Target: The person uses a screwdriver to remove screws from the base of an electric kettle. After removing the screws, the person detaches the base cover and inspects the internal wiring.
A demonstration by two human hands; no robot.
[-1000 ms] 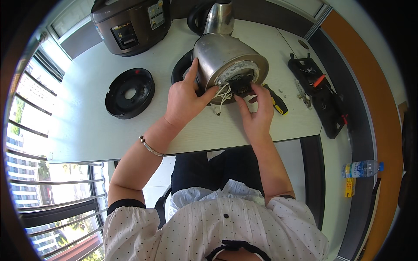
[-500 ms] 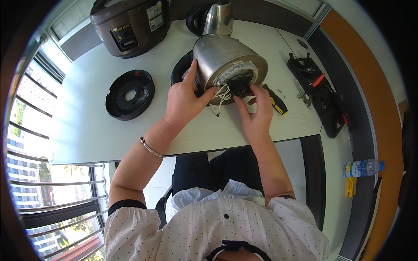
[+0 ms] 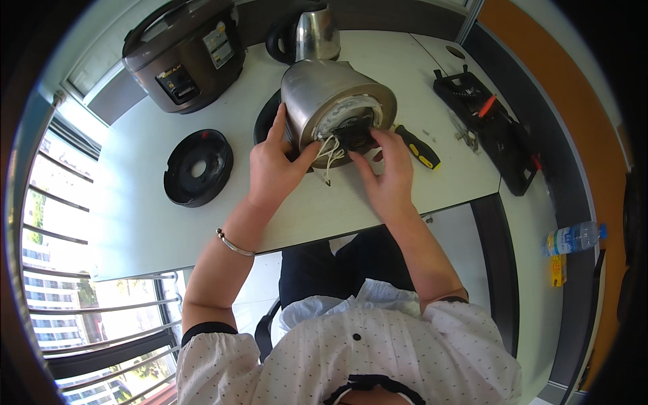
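Observation:
A stainless steel electric kettle lies on its side with its opened underside toward me. Its black handle is on the left. My left hand grips the left rim, forefinger stretched along the body and thumb near the loose white wires. A black control piece with a round socket sits at the underside. The thumb and fingers of my right hand hold it from below and from the right. Whether it is still fastened cannot be made out.
A round black plastic base cover lies left on the white table. Beside the kettle are a black-yellow screwdriver and small screws. An open tool case lies right. A rice cooker and second kettle stand behind.
The whole view has shifted a little, so the table things appear moved. My hands keep their places on the kettle, and the black piece looks slightly tilted.

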